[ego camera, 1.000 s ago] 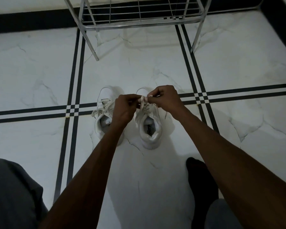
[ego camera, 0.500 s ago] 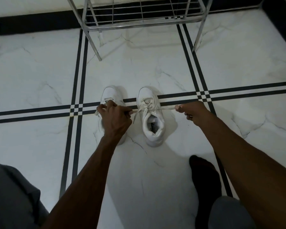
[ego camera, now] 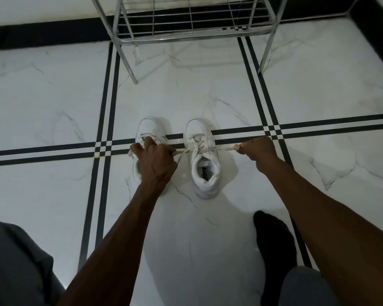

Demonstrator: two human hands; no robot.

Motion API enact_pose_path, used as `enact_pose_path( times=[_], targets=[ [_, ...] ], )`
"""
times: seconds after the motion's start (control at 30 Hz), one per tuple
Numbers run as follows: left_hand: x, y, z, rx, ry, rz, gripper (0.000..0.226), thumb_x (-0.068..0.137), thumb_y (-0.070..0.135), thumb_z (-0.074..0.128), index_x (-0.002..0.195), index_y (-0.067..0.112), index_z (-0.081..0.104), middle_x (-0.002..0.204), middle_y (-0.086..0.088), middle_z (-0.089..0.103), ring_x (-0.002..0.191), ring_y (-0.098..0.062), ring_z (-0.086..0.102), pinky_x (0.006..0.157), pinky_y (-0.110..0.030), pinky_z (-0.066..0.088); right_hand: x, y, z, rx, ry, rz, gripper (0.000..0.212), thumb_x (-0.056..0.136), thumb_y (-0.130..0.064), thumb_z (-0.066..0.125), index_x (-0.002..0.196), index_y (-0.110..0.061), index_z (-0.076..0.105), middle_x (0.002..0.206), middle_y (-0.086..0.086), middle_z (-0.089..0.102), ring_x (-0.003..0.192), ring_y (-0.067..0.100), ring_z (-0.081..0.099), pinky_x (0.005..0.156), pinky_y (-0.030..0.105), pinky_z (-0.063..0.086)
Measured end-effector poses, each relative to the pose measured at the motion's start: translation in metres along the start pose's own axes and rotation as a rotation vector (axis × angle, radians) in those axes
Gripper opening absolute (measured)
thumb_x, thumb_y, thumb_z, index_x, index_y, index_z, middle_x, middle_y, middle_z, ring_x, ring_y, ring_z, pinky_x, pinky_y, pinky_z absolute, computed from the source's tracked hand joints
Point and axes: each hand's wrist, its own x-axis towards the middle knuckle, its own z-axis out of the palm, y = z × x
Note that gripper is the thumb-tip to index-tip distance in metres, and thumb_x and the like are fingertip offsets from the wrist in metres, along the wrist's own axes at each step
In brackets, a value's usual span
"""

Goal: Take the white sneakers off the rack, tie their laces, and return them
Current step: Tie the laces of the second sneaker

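laces (ego camera: 187, 150) remain stretched taut between both hands.

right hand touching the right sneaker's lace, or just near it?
Touching. The head view shows the right hand pinching the end of the lace, which runs taut from its fingertips to the knot on the right sneaker.

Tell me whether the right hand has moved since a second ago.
Yes. The right hand has swung out to the right, away from the right sneaker, pulling a lace taut towards the crossing of the black floor stripes.
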Motion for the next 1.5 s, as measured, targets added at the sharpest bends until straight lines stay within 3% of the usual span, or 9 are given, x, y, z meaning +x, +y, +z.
enact_pose_path(
  times=[0.13,0.3,0.4,0.57,0.9,1.03,1.17,1.37,1.5],
  targets=[
    [0.002,0.006,-0.007,-0.035,-0.045,0.007,0.022,0.087,0.011,0.066,0.100,0.021,0.081,0.092,-0.007,0.077,0.110,-0.035,0.054,0.097,-0.052,0.030,-0.014,-0.009,-0.002,-0.006,0.007,-0.242,0.021,0.083,-0.019,0.080,0.093,-0.002,0.074,0.098,0.006,0.074,0.088,0.019,0.065,0.071,0.024,0.046],
    [0.004,0.020,0.000,-0.174,-0.131,0.111,0.042,0.097,0.012,0.057,0.138,0.021,0.063,0.138,-0.004,0.067,0.135,-0.036,0.043,0.102,-0.048,0.029,-0.018,-0.029,0.008,-0.027,-0.247,-0.586,0.039,0.086,-0.014,0.077,0.124,-0.013,0.068,0.131,0.007,0.065,0.121,0.020,0.060,0.098,0.028,0.047],
    [0.001,0.026,0.012,-0.217,-0.177,0.065,0.035,0.100,0.020,0.056,0.132,0.029,0.068,0.123,-0.001,0.074,0.129,-0.035,0.050,0.097,-0.044,0.028,-0.026,-0.033,0.019,-0.064,-0.325,-0.629,0.027,0.090,-0.008,0.072,0.117,-0.011,0.073,0.129,0.006,0.067,0.116,0.017,0.062,0.099,0.030,0.049],
    [-0.002,0.028,0.015,-0.333,-0.088,-0.062,0.020,0.096,0.021,0.064,0.079,0.022,0.075,0.079,-0.004,0.074,0.102,-0.033,0.061,0.082,-0.039,0.026,-0.032,-0.024,0.022,-0.082,-0.178,-0.616,0.006,0.089,-0.009,0.070,0.093,-0.005,0.071,0.102,0.008,0.072,0.097,0.023,0.067,0.083,0.039,0.054],
    [-0.005,0.021,0.010,0.104,0.030,0.196,0.038,0.061,0.004,0.054,0.081,0.022,0.082,0.074,0.004,0.076,0.099,-0.032,0.057,0.081,-0.042,0.023,-0.034,-0.014,0.032,-0.497,0.152,-0.871,0.019,0.080,0.006,0.054,0.089,-0.010,0.059,0.086,0.008,0.066,0.086,0.032,0.060,0.063,0.036,0.031],
    [-0.006,0.022,0.009,0.101,0.014,0.176,0.033,0.061,0.004,0.055,0.075,0.020,0.080,0.069,0.003,0.074,0.098,-0.032,0.056,0.079,-0.041,0.023,-0.037,-0.011,0.038,-0.488,0.184,-0.879,0.013,0.082,0.005,0.059,0.089,-0.006,0.061,0.083,0.013,0.068,0.085,0.038,0.062,0.061,0.040,0.040],
    [-0.007,0.020,0.011,0.036,-0.009,0.134,0.020,0.077,0.005,0.067,0.078,0.020,0.080,0.075,0.003,0.077,0.101,-0.032,0.054,0.077,-0.038,0.017,-0.034,-0.021,0.037,-0.377,-0.050,-0.602,0.003,0.093,-0.011,0.061,0.095,-0.008,0.060,0.103,0.014,0.064,0.100,0.032,0.059,0.076,0.043,0.049],
    [0.004,0.003,-0.005,-0.207,0.076,0.101,0.025,0.095,0.027,0.066,0.118,0.020,0.073,0.129,-0.007,0.065,0.122,-0.036,0.048,0.095,-0.046,0.039,-0.033,-0.022,0.007,0.088,-0.698,-0.049,0.078,0.080,-0.058,0.074,0.140,-0.021,0.042,0.132,0.005,0.056,0.116,0.025,0.063,0.083,0.051,0.063],
    [0.008,-0.027,-0.025,-0.320,0.258,-0.148,0.043,0.096,0.039,0.065,0.132,0.016,0.063,0.136,-0.014,0.056,0.128,-0.036,0.044,0.101,-0.047,0.040,-0.032,-0.020,0.010,0.079,-0.857,-0.075,0.101,0.063,-0.036,0.095,0.147,-0.031,0.039,0.139,0.007,0.056,0.111,0.031,0.070,0.077,0.050,0.063]
  ],
)
